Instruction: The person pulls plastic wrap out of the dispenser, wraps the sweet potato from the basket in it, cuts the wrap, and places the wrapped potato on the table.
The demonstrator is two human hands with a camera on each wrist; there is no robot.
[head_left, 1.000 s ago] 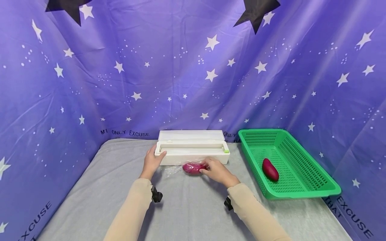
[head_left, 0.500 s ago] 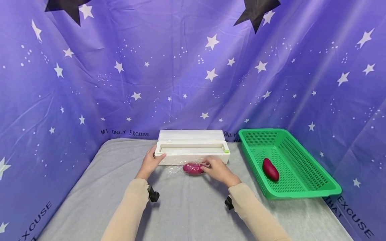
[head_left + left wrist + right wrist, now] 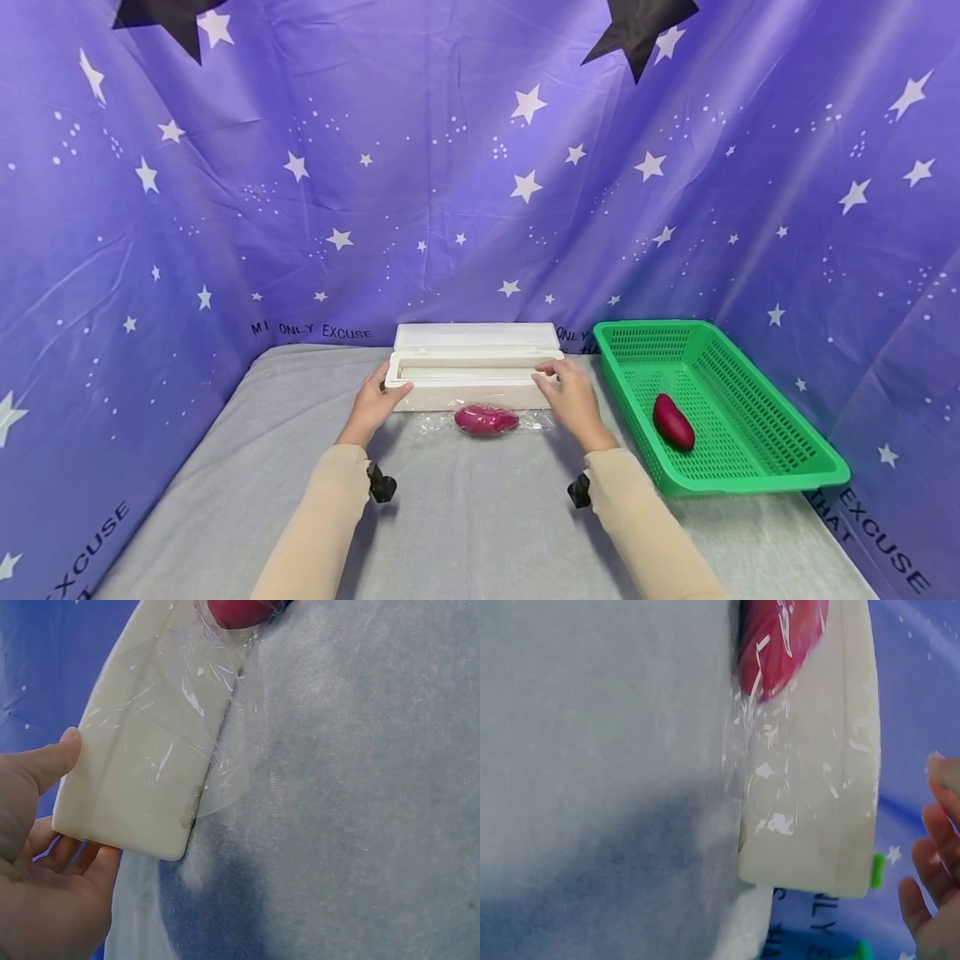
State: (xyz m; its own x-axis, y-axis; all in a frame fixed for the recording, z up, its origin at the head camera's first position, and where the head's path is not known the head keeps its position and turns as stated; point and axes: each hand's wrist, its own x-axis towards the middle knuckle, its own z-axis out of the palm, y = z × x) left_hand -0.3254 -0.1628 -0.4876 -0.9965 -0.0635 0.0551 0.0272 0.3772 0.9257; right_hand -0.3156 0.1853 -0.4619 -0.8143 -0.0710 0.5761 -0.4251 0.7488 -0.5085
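Wrapped tuber (image 3: 486,420) and loose tuber (image 3: 673,422) are purplish red, the film (image 3: 187,697) clear, the box (image 3: 450,397) white with a green tab (image 3: 877,870), basket (image 3: 750,486) green, cloth (image 3: 480,525) grey, sleeves (image 3: 315,525) beige, curtain (image 3: 435,200) violet-blue, patterned with white and black stars (image 3: 527,187), white dots (image 3: 500,149), black lettering (image 3: 347,332)

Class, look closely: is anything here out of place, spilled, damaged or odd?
Nothing looks spilled or damaged. One oddity: the right side of the green perforated plastic basket appears to jut past the edge of the grey cloth-covered table, possibly unsupported.
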